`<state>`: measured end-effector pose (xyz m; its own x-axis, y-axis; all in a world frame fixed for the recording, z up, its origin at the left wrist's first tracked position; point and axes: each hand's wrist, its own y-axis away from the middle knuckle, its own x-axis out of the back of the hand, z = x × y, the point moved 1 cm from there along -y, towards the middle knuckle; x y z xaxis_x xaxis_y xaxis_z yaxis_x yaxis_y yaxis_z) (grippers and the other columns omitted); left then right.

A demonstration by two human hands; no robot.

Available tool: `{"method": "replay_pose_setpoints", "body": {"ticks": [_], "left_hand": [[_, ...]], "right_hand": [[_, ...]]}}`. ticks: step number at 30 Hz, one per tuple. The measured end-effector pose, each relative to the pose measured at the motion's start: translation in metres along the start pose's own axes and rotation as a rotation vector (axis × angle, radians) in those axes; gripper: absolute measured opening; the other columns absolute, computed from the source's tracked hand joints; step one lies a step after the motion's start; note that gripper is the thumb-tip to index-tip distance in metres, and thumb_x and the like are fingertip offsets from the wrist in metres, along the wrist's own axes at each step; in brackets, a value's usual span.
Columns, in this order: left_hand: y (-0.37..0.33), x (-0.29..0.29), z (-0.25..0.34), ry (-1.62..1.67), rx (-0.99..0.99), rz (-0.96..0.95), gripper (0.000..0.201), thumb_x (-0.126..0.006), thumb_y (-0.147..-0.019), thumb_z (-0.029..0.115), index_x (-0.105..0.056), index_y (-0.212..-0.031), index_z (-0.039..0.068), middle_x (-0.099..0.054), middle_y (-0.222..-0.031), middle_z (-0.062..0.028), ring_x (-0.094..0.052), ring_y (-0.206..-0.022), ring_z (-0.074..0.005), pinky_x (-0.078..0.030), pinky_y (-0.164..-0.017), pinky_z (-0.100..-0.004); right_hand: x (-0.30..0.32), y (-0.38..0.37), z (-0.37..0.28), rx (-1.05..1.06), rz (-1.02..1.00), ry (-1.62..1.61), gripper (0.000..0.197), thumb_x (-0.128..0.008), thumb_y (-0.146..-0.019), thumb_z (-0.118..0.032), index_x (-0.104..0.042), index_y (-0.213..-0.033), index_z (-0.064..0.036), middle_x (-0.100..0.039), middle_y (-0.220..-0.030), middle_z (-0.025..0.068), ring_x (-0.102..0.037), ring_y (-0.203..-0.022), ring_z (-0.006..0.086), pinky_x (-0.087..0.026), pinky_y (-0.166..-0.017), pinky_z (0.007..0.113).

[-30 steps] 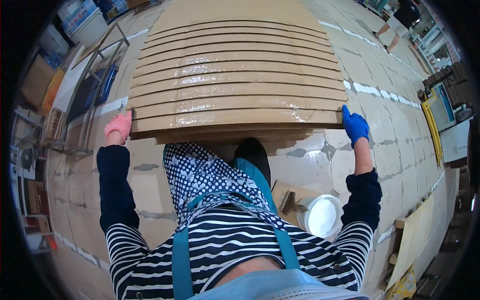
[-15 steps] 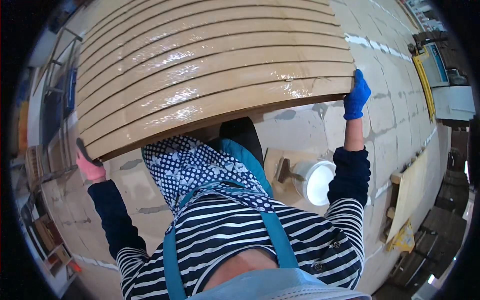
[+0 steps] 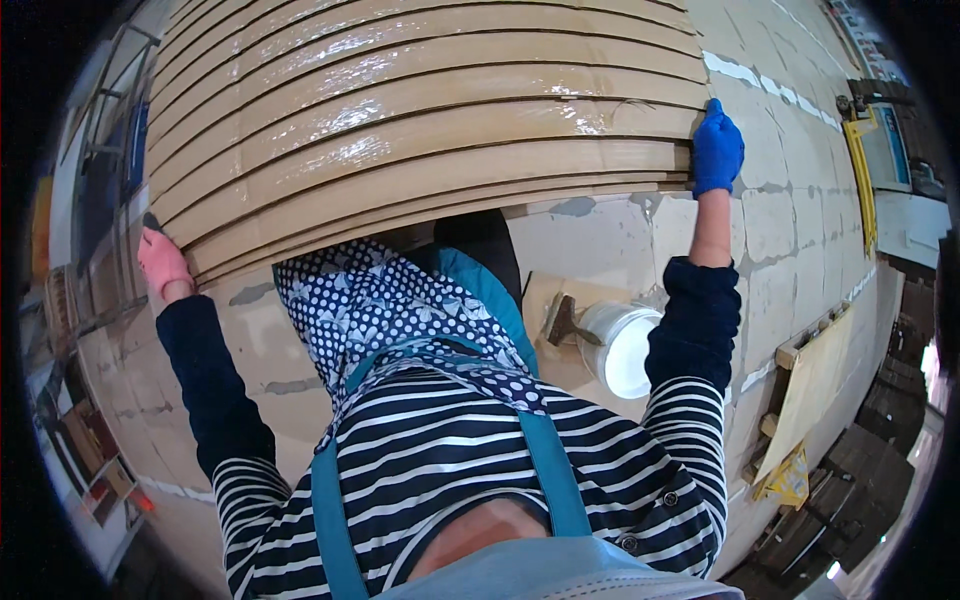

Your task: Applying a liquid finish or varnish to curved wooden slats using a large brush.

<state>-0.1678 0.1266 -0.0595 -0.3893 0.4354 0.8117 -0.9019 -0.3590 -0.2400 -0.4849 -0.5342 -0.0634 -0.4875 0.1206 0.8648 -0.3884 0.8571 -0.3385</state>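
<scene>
Holding a wide, glossy tan slatted wooden panel (image 3: 430,120) by its two near corners, tilted so its left end sits lower. Left hand (image 3: 162,262) in a pink glove, fingers curled round the panel's lower left corner. Right hand (image 3: 717,148) in a blue glove, fingers clamped on the right end of the nearest slat. Below the right fingers, a round white plastic bucket (image 3: 618,348) on the pale tiled floor (image 3: 790,230), a dark-handled scraper (image 3: 566,322) touching its rim
</scene>
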Motion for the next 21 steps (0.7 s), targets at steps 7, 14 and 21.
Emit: {"method": "replay_pose_setpoints", "body": {"ticks": [7,14,21], "left_hand": [[0.005,0.002,0.006,-0.229,-0.109,-0.035,0.05,-0.031,-0.088,0.041,-0.059,-0.102,0.002,-0.057,-0.101,-0.0224,-0.052,-0.098,-0.0395,-0.041,-0.081,-0.043],[0.001,-0.006,0.007,-0.371,-0.174,-0.082,0.05,-0.025,-0.087,0.037,-0.058,-0.101,0.002,-0.056,-0.105,-0.0211,-0.05,-0.101,-0.0369,-0.04,-0.084,-0.0441],[-0.016,0.005,0.0,-0.388,-0.216,-0.171,0.054,-0.023,-0.088,0.041,-0.059,-0.1,0.002,-0.056,-0.103,-0.022,-0.053,-0.099,-0.0349,-0.039,-0.085,-0.043]], "right_hand": [[0.002,0.001,-0.008,0.074,-0.06,0.166,0.045,-0.033,-0.089,-0.037,-0.062,-0.085,-0.0026,-0.06,-0.078,0.0221,-0.058,-0.077,0.0381,-0.044,-0.066,0.047],[-0.001,-0.009,0.002,0.347,-0.064,0.294,0.051,-0.029,-0.091,-0.039,-0.061,-0.081,-0.0004,-0.059,-0.084,0.0251,-0.057,-0.075,0.0407,-0.043,-0.064,0.048],[-0.003,-0.014,0.005,0.334,-0.132,0.105,0.051,-0.03,-0.09,-0.04,-0.059,-0.077,-0.0009,-0.06,-0.072,0.0216,-0.057,-0.066,0.0383,-0.045,-0.06,0.046]]}}
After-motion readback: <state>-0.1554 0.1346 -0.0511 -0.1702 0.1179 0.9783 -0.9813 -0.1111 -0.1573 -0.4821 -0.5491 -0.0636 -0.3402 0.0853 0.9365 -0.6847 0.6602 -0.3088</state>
